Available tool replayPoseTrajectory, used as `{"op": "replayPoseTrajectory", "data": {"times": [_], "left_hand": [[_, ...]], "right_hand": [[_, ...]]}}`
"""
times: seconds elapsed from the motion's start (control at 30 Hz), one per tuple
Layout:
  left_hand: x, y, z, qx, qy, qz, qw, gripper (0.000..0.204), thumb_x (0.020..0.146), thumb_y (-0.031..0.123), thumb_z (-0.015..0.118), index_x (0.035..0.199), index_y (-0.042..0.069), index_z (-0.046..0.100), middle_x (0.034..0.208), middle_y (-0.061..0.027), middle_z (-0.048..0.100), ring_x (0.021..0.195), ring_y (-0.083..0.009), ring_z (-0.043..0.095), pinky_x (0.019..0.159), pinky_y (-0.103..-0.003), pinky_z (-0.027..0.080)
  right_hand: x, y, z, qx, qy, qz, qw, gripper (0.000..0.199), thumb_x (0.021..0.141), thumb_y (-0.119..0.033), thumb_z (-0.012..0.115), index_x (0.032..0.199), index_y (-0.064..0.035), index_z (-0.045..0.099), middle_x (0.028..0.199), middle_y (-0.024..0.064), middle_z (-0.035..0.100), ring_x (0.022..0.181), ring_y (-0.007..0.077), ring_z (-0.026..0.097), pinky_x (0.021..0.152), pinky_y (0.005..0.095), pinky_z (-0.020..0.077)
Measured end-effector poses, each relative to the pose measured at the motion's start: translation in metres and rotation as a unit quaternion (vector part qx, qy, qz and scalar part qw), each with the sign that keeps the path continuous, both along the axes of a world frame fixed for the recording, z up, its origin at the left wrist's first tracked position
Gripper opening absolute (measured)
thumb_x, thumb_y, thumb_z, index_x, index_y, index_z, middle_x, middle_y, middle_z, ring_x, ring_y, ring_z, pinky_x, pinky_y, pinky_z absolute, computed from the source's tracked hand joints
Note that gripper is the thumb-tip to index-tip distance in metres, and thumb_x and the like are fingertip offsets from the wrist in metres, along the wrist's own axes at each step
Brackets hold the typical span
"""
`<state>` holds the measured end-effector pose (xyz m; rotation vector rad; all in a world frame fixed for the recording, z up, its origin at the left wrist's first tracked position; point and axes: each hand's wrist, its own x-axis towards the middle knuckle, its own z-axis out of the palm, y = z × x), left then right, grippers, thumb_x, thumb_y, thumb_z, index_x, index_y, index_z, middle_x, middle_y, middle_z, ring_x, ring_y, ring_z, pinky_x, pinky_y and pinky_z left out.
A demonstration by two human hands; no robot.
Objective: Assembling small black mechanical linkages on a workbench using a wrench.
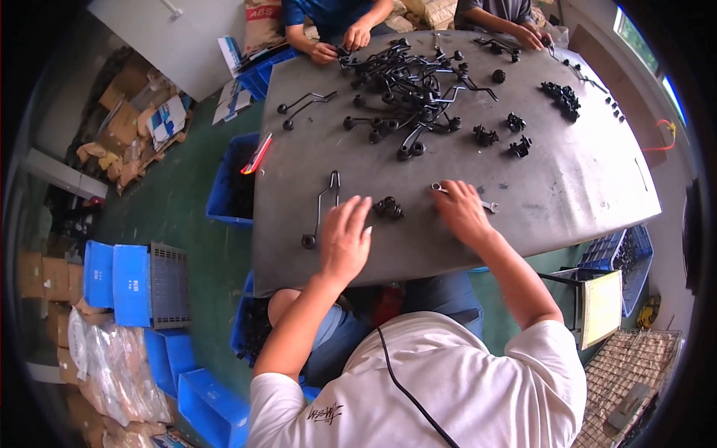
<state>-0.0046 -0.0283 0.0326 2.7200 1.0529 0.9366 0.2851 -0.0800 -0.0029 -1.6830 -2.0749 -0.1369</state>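
Observation:
My left hand [346, 233] lies with fingers stretched out over part of a pair of bent black rods with ball-shaped ends [320, 213], hiding some of it. Just right of its fingertips sits a small cluster of black knobbed parts [388, 208]. My right hand [461, 212] is closed over a silver wrench [490, 207] on the table; the ring end sticks out by the fingertips and the forked end beyond the other side, while the middle is covered.
A pile of black rods [407, 89] spreads over the far half of the grey table [448, 257]. A red cutter knife [256, 154] lies at the left edge. Two co-workers' hands [357, 36] handle parts across the table. Blue crates [230, 179] stand along the left side.

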Motion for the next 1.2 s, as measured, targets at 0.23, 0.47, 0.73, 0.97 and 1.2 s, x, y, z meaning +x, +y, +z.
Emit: {"op": "replayPoseTrajectory", "data": {"times": [0.23, 0.47, 0.73, 0.97, 1.2], "left_hand": [[0.040, 0.021, -0.028, -0.041, 0.070, -0.027, 0.996, 0.053, 0.082, 0.006, 0.068, 0.134, 0.011, 0.057, 0.127, -0.0125, 0.060, 0.118, -0.0322, 0.058, 0.104, -0.046, 0.044], [0.053, 0.015, -0.041, -0.109, -0.057, -0.017, 0.992, 0.045, 0.082, 0.007, 0.070, 0.126, 0.007, 0.060, 0.110, -0.0147, 0.067, 0.100, -0.0364, 0.064, 0.089, -0.046, 0.051], [0.049, 0.011, -0.041, -0.123, -0.059, -0.026, 0.990, 0.048, 0.081, 0.006, 0.072, 0.127, 0.007, 0.061, 0.108, -0.0140, 0.068, 0.100, -0.0347, 0.065, 0.089, -0.046, 0.051], [0.061, 0.008, -0.039, -0.052, -0.006, -0.028, 0.998, 0.048, 0.079, 0.010, 0.074, 0.126, 0.008, 0.063, 0.108, -0.0095, 0.070, 0.099, -0.0280, 0.067, 0.092, -0.041, 0.047], [0.072, 0.011, -0.040, -0.025, -0.012, -0.041, 0.999, 0.049, 0.079, 0.011, 0.074, 0.127, 0.009, 0.063, 0.106, -0.0084, 0.070, 0.097, -0.0277, 0.067, 0.093, -0.041, 0.047]], "right_hand": [[0.023, 0.008, -0.006, 0.079, 0.080, -0.132, 0.985, 0.019, 0.087, -0.008, 0.062, 0.106, -0.0089, 0.068, 0.105, 0.0115, 0.061, 0.100, 0.0325, 0.060, 0.087, 0.0438, 0.0483], [-0.046, 0.015, -0.006, -0.080, 0.173, 0.020, 0.982, 0.018, 0.097, -0.020, 0.061, 0.093, -0.0025, 0.062, 0.088, 0.0174, 0.062, 0.090, 0.0383, 0.064, 0.080, 0.0455, 0.0519], [-0.045, 0.002, 0.014, -0.065, 0.323, 0.101, 0.939, 0.016, 0.095, -0.015, 0.063, 0.102, -0.0012, 0.059, 0.096, 0.0175, 0.062, 0.088, 0.0383, 0.063, 0.079, 0.0436, 0.0527], [-0.030, -0.001, 0.002, -0.062, 0.328, 0.116, 0.936, 0.018, 0.095, -0.017, 0.064, 0.103, -0.0025, 0.058, 0.100, 0.0164, 0.063, 0.086, 0.0387, 0.064, 0.078, 0.0451, 0.0531], [-0.024, 0.002, -0.009, -0.076, 0.294, 0.080, 0.949, 0.021, 0.095, -0.020, 0.065, 0.105, -0.0035, 0.059, 0.099, 0.0146, 0.061, 0.091, 0.0370, 0.064, 0.079, 0.0453, 0.0530]]}}
